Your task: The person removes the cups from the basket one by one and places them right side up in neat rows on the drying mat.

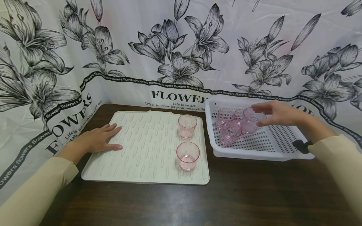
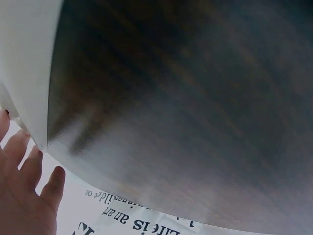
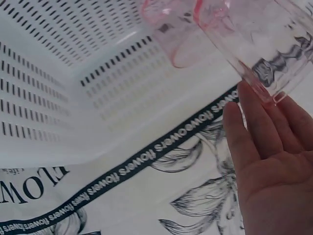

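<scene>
In the head view my left hand [image 1: 99, 139] rests with spread fingers on the left part of a cream ribbed drying mat [image 1: 141, 175]. Two clear pink-rimmed glasses stand upright at the mat's right side, a rear glass [image 1: 187, 127] and a front glass [image 1: 188, 157]. My right hand [image 1: 278, 113] holds a pink glass [image 3: 274, 44] at its rim, fingers on the far side and thumb on the near side, over the white basket [image 1: 254, 153]. Several more pink glasses [image 1: 230, 133] stand close together inside the basket's left half.
The perforated basket stands right of the mat on a dark wooden table [image 1: 181, 204]. White cloth [image 1: 181, 47] with black flower prints hangs behind and along the left side. A black strap [image 1: 302, 146] shows at my right wrist, beside the basket's right rim.
</scene>
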`<state>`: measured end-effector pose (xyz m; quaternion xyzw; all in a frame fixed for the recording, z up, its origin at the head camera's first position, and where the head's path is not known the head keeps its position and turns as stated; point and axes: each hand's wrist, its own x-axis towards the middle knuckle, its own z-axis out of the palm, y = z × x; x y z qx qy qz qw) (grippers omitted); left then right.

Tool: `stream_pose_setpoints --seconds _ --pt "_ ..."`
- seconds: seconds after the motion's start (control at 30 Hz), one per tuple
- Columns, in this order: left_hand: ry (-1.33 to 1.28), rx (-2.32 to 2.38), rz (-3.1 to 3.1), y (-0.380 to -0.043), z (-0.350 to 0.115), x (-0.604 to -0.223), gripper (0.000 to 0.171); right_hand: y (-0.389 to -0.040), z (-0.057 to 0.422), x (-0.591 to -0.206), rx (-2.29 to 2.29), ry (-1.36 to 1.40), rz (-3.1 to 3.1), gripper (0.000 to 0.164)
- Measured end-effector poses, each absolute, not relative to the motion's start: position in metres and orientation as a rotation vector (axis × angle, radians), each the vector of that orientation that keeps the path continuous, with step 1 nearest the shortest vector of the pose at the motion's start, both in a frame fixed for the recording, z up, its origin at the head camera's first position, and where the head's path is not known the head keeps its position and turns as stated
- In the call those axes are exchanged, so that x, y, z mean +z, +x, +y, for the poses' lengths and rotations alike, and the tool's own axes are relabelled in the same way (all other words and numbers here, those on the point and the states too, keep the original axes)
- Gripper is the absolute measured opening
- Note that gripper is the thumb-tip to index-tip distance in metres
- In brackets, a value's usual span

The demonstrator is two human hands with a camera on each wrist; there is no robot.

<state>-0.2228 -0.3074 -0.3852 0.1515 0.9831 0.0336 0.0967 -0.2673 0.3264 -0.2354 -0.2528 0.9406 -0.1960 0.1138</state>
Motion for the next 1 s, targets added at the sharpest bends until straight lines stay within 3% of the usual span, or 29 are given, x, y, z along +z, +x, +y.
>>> stream_pose_setpoints --seconds 0.37,1.0 --pt "0.444 0.103 2.903 -0.222 -0.309 -0.386 0.105 -0.265 0.304 -0.225 -0.725 -0.792 2.857 0.071" --pt "0.460 0.082 2.923 -0.223 -0.310 -0.387 0.105 -0.267 0.225 -0.221 -0.849 -1.021 2.674 0.071"
